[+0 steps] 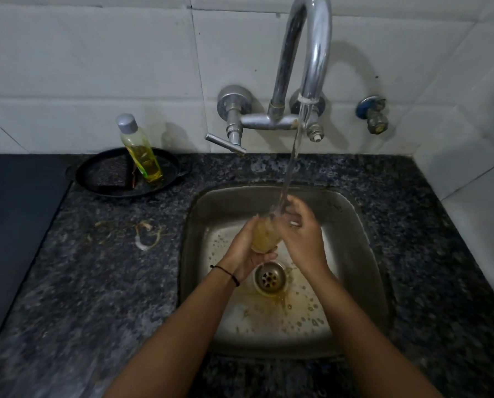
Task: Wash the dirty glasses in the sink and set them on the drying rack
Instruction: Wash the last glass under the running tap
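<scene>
Under the tap [316, 53], left hand [244, 249] fingers wrapped round glass [264, 237]; right hand [300, 231] fingers curled on its rim

The surface [96, 297] is speckled in black and grey. The glass [264, 235] is tinted murky yellow-brown, and the steel-grey sink [355, 225] is stained likewise. Yellow liquid is seen in the grey-capped bottle [141, 150]; the tiles [96, 53] are white.

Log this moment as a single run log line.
step: rinsing | left hand: grips glass | right hand: fingers curled at glass rim | water stream: running onto glass | sink: yellowish runoff
</scene>
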